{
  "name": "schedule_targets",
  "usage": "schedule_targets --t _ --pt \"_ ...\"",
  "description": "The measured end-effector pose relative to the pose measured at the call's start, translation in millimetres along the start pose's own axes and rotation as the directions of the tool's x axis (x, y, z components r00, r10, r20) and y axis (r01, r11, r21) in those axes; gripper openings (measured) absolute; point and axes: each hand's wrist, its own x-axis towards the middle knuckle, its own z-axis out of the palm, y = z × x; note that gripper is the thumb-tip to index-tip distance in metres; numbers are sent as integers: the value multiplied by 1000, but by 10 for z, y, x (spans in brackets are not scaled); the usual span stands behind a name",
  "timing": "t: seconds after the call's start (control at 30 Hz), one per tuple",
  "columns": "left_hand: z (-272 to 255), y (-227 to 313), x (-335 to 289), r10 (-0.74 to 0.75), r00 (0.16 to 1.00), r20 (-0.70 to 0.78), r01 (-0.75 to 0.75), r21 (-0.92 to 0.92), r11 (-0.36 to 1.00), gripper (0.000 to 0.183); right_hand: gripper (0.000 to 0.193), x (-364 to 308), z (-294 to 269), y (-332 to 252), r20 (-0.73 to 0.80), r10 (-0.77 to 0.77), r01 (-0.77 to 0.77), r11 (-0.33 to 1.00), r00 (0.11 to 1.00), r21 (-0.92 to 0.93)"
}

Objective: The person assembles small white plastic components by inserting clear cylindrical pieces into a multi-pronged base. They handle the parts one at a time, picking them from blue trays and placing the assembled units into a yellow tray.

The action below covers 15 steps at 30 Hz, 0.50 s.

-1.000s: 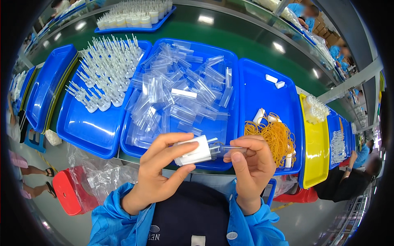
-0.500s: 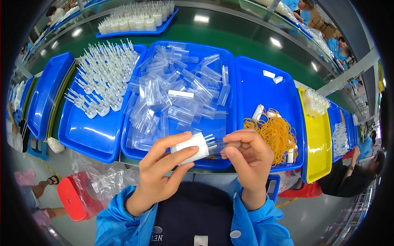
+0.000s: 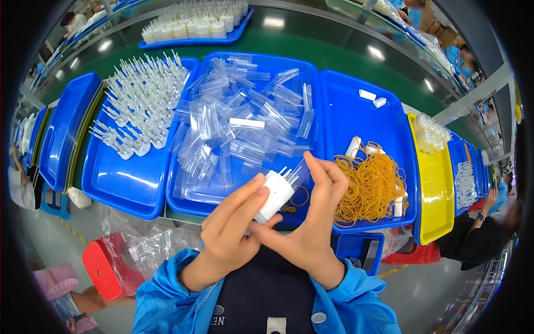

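Observation:
My left hand (image 3: 233, 234) grips a white block-like bundle (image 3: 276, 195) between thumb and fingers, tilted up to the right. Several thin white stems stick out of its upper end. Beside the stems a clear plastic sleeve (image 3: 301, 172) slants upward. My right hand (image 3: 314, 228) is spread wide, its index fingertip at or close to the sleeve's far end. Its thumb reaches under the bundle near my left fingers; whether it presses on the bundle cannot be told. Beyond the hands, loose clear sleeves (image 3: 245, 147) fill the middle blue tray (image 3: 189, 205).
Orange-yellow rubber bands (image 3: 367, 189) and white pieces lie in the right blue tray (image 3: 356, 122). White stemmed parts (image 3: 139, 106) stand in the left blue tray (image 3: 119, 186). A yellow tray (image 3: 436, 195) is farther right. Similar bundles (image 3: 194, 29) stand at the back. A red stool (image 3: 103, 267) is lower left.
The bundle has tilted more upright. My right hand has let its pinch on the sleeve go and spread, its thumb moving left under the bundle and its index finger reaching up.

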Motion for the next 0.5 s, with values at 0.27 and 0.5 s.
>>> schedule_targets --t 0.27,0.5 --pt "-37 -52 4 40 997 -59 -36 71 997 54 68 45 32 -40 -16 -153 154 987 988 53" --pt "-280 -223 -30 -347 937 -47 291 -447 846 47 48 401 -92 352 179 -207 245 941 962 -232"
